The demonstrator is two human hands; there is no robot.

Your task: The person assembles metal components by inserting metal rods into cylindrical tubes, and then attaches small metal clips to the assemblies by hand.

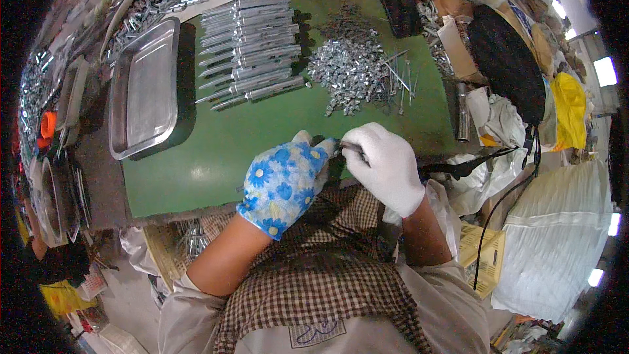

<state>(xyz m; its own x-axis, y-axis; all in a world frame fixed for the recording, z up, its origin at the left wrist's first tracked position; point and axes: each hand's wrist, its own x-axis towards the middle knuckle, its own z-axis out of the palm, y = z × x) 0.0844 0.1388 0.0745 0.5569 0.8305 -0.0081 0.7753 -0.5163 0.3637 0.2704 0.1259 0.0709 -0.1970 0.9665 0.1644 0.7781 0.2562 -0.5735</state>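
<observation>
Just below the middle of the frame, the two gloved hands meet at the near edge of the green surface (216, 151). The left hand (283, 183), in a blue flowered glove, and the right hand (386, 164), in a plain white glove, each have their grip closed on a small thin metal piece (348, 147) held between the fingertips; its shape is too small to tell. Above the hands, at upper centre, lies a loose heap of small shiny metal parts (350, 72), with a few thin metal rods (400, 78) just beside it on the right. Left of the heap, long metal pieces (252, 49) lie side by side in a neat row. Farther left, an oblong steel tray (144, 88) rests on the edge of the surface. A dark cable (504, 190) runs down the right of the frame, past white bags (563, 236). A checked apron (321, 269) covers the person's lap at the bottom
</observation>
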